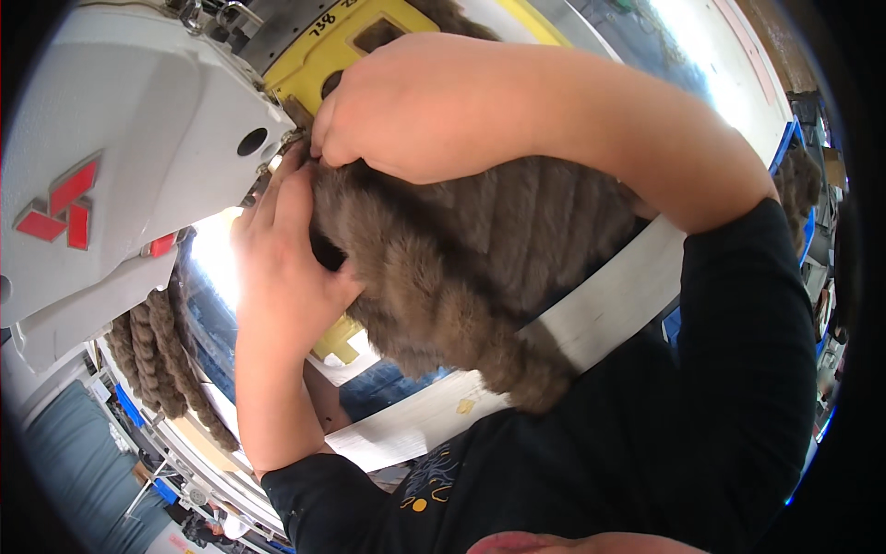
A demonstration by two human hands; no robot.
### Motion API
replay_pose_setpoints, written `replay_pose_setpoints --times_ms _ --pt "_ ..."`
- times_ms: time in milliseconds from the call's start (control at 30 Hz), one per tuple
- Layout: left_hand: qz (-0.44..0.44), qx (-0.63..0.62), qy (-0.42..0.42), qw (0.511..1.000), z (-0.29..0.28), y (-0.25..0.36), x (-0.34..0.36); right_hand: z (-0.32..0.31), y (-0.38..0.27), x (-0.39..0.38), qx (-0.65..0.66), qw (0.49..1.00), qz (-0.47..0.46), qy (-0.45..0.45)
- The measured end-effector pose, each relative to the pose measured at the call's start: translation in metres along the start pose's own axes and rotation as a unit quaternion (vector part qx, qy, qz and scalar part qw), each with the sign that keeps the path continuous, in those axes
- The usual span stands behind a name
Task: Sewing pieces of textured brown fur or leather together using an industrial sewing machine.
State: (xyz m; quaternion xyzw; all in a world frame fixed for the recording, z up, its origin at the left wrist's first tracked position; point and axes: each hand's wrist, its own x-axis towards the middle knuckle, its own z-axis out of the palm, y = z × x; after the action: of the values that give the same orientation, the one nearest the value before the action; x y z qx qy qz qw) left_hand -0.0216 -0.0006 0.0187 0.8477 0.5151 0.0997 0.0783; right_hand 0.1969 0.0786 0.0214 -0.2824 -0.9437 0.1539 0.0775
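Brown fur (415, 282) lies in a thick rolled strip over a wider ribbed piece, which reaches up to the needle area of a grey sewing machine (120, 120). My left hand (281, 245) grips the fur's upper left edge, fingers pointing up beside the metal presser foot (275, 159), thumb against the strip. My right hand (388, 111) is curled on the fur's top end just right of the foot, its fingertips close to those of my left hand and partly hidden. A yellow plate (305, 60) with cut-outs is behind my right hand.
A pale board edge (600, 295) runs between the fur and my body. More fur strips (152, 355) hang at the lower left, and another piece (798, 185) sits at the far right. A white work surface (757, 69) curves along the upper right. Frames and cluttered items (148, 462) show at lower left.
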Motion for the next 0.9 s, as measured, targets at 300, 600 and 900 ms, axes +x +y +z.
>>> replay_pose_setpoints --times_ms 300,600,900 --pt "-0.015 -0.023 -0.033 0.999 -0.010 0.011 -0.002 -0.010 -0.012 -0.005 -0.016 0.998 0.024 -0.052" --pt "-0.001 -0.039 -0.053 0.998 -0.014 0.015 -0.010 -0.019 -0.020 -0.014 -0.001 0.998 0.013 -0.060" --pt "0.041 -0.035 -0.037 0.998 -0.011 0.019 -0.003 -0.025 -0.018 -0.023 -0.009 0.999 0.012 -0.047"
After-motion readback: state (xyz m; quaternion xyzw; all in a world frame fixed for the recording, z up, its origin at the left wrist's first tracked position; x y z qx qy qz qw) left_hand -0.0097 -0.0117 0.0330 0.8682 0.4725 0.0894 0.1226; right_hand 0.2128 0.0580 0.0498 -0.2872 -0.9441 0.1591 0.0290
